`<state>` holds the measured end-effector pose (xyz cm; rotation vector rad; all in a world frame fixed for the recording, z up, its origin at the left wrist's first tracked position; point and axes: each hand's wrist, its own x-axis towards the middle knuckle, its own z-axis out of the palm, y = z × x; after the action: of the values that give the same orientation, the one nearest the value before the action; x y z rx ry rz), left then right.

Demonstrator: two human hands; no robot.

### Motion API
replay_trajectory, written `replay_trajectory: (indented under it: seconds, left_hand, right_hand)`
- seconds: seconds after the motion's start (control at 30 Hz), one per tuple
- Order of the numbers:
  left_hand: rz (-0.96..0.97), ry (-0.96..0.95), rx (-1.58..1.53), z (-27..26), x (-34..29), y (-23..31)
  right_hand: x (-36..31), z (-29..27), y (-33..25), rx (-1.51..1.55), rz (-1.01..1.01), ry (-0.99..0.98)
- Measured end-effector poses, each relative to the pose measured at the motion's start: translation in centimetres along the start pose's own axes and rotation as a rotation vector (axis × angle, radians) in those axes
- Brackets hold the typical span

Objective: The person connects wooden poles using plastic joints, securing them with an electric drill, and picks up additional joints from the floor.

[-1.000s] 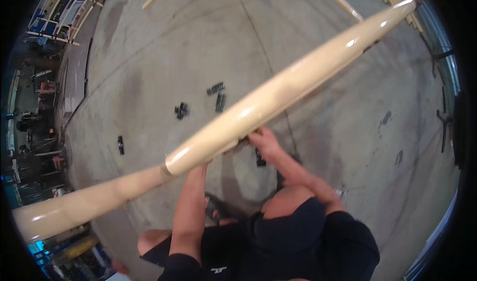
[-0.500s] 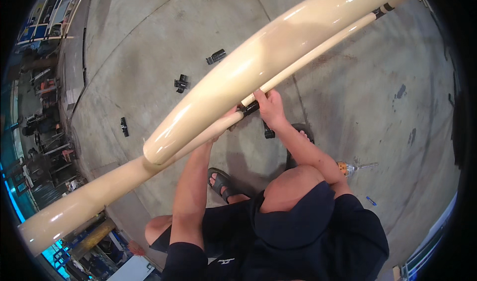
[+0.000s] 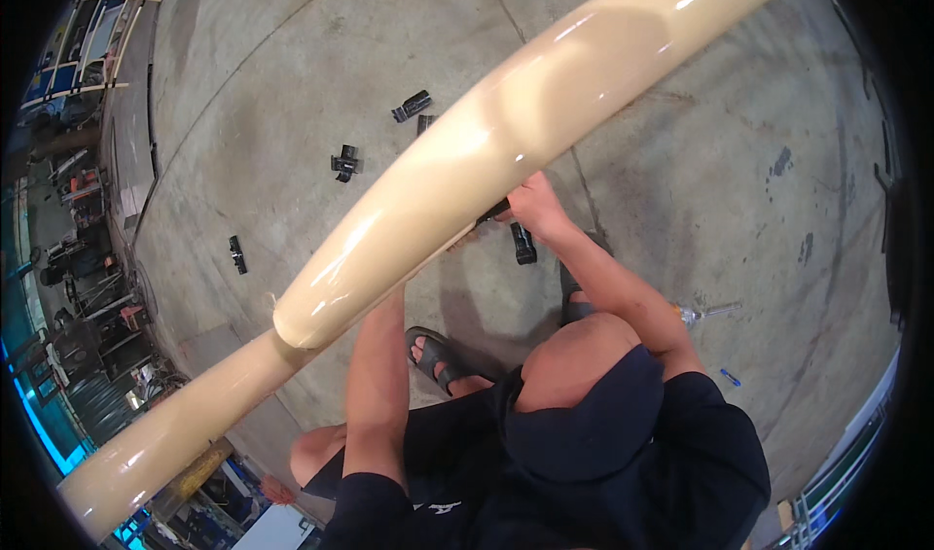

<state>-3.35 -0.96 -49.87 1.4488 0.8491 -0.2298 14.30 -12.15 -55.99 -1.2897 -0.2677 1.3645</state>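
Observation:
A thick, glossy cream pipe (image 3: pixel 486 151) crosses diagonally close in front of me, over both hands. Its lower-left end overlaps a further stretch of cream pipe (image 3: pixel 185 414). Just below its middle, my right hand (image 3: pixel 535 205) is closed around a black pipe joint (image 3: pixel 493 212), of which only a small part shows. My left forearm (image 3: pixel 379 355) runs up under the pipe. The left hand is almost wholly covered there, so its fingers and grip stay hidden. Another black joint (image 3: pixel 523 244) lies on the floor below my right hand.
Several black joints (image 3: pixel 345 163) are scattered on the concrete floor (image 3: pixel 263 132). At the right, a tool with a metal shaft (image 3: pixel 715 311) pokes out past my right arm, near a blue pen (image 3: pixel 730 377). Racks and stacked materials (image 3: pixel 78 307) line the left side.
The near pipe has shifted in view and now covers the thin pipe and most of my left hand. My right hand sits slightly lower, away from the thin pipe's visible end.

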Motion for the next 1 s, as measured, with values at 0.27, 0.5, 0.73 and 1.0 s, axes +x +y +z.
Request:
replay_trajectory:
  seconds: [0.27, 0.5, 0.73, 1.0]
  left_hand:
    - [-0.062, 0.083, -0.234, -0.5, 0.3, -2.4]
    - [-0.043, 0.296, -0.148, 2.0, 0.6, -5.2]
    - [-0.084, 0.263, -0.203, 0.5, -1.9, -2.1]
    - [1.152, 0.603, -0.398, 1.5, -10.7, 12.6]
  right_hand:
    - [0.3, 0.9, 0.5, 0.015, -0.005, 0.076]
    - [1.8, 0.6, -0.2, 0.009, 0.024, -0.037]
    - [-1.9, 2.1, -0.7, -0.088, 0.191, -0.135]
    - [-1.8, 0.2, 2.3, 0.277, 0.306, -0.346]
